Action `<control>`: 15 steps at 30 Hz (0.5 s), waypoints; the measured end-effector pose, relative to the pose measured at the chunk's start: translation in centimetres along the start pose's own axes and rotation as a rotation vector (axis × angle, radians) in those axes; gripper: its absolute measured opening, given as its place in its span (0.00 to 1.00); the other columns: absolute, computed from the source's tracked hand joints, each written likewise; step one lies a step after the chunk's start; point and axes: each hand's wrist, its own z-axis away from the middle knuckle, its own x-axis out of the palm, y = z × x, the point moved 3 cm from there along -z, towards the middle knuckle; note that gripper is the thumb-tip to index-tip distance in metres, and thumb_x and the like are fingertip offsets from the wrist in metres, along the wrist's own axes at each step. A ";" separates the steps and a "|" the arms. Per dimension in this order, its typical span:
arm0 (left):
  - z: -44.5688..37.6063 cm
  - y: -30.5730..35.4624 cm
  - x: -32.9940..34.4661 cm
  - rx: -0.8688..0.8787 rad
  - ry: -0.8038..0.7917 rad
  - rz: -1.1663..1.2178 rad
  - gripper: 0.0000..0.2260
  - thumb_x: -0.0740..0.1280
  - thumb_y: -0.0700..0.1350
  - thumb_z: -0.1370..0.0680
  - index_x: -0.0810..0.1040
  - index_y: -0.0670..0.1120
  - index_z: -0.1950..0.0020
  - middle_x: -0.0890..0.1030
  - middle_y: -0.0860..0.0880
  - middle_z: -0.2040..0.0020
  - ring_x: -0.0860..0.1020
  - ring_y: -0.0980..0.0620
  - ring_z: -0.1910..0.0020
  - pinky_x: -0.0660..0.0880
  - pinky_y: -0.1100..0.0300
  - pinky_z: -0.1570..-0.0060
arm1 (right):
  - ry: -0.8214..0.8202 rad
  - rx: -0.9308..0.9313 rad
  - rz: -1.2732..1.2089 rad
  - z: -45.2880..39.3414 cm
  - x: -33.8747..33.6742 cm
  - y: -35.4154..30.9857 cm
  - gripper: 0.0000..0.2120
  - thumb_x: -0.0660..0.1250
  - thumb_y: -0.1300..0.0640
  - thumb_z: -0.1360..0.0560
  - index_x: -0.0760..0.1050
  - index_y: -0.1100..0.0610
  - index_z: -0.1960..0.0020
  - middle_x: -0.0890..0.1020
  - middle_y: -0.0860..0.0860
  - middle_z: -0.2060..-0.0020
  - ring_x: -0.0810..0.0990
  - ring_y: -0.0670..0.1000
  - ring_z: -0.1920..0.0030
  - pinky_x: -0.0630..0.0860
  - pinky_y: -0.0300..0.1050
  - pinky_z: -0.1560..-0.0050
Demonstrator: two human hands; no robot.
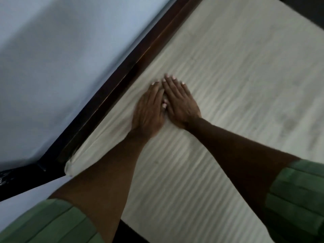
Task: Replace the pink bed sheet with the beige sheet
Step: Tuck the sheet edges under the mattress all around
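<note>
A pale wall [52, 67] ran close along the left, with the dark bed frame [108, 95] tight against it and little room there. The beige sheet [228, 76] covered the mattress, its edge perhaps tucked at the frame; blur hid it. My left hand [149, 111] and right hand [180, 102] lay flat on it, fingers straight, side by side and touching.
</note>
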 end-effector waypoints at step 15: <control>-20.0 0.0 3.3 0.072 -0.087 -0.005 0.28 0.54 0.49 0.16 0.54 0.47 0.16 0.54 0.47 0.16 0.53 0.48 0.18 0.53 0.51 0.20 | -0.085 -0.217 0.111 -6.1 -3.5 12.7 0.32 0.48 0.41 0.15 0.50 0.56 0.16 0.53 0.54 0.17 0.49 0.53 0.18 0.49 0.55 0.18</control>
